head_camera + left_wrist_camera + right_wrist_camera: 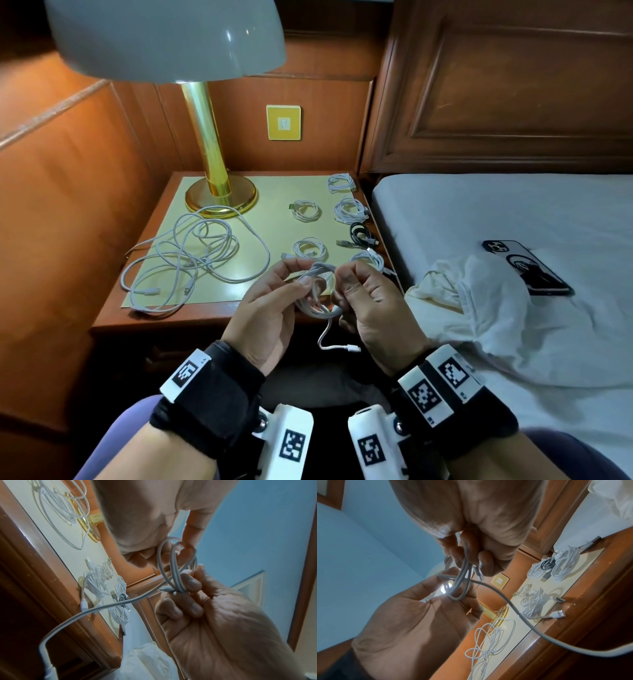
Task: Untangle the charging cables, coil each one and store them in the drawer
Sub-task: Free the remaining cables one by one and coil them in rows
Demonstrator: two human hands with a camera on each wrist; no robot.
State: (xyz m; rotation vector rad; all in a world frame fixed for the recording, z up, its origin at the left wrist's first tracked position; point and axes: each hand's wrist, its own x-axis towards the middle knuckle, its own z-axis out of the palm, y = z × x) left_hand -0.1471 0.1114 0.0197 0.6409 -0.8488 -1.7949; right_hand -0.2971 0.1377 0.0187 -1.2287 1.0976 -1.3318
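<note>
Hands (318, 294) with coiled cable (317, 301) beyond nightstand edge (191, 320)

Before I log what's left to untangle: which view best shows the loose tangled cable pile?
The head view: the tangled pile lies whole on the nightstand mat beside the lamp base. The right wrist view shows part of it; the left wrist view shows only its edge.

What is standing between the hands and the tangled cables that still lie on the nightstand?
Nothing visible. The tangled cables lie open on the mat, left of the hands. But both the left hand and right hand are occupied, gripping the half-coiled white cable.
</note>
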